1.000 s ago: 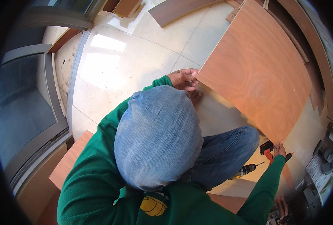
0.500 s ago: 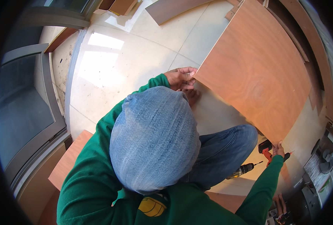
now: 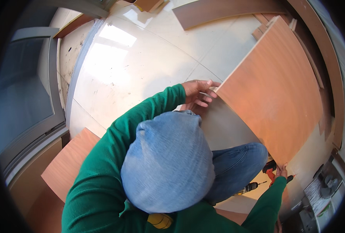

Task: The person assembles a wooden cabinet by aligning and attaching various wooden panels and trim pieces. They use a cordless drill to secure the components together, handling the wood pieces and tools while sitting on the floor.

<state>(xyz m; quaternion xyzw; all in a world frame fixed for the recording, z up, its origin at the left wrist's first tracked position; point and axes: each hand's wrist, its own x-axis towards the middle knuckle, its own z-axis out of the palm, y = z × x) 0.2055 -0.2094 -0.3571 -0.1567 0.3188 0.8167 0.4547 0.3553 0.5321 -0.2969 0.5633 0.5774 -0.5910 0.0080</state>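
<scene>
A large reddish-brown plywood panel [image 3: 275, 97] slants across the right half, its pale left edge showing. My left hand [image 3: 199, 92] is at its left corner, fingers apart and fingertips against the edge. At the near corner, my right hand [image 3: 282, 171] grips the panel between thumb and fingers. Right beside that hand is a red and black cordless drill [image 3: 269, 167], partly covered by hand and panel. A yellow and black drill [image 3: 251, 188] with a bit fitted lies by my denim-clad knee [image 3: 240, 167]. Most of my legs are hidden.
Long boards [image 3: 219, 12] lie at the back, with more brown boards [image 3: 335, 73] along the right. Another wooden panel [image 3: 72, 163] is at the left, near a grey-framed glass door [image 3: 26, 93]. A cardboard box [image 3: 148, 4] sits far back on the tiled floor [image 3: 157, 50].
My left hand has loosened from a pinch at the panel's corner, its fingers now spread. The right hand keeps its grip. The whole view has shifted a little.
</scene>
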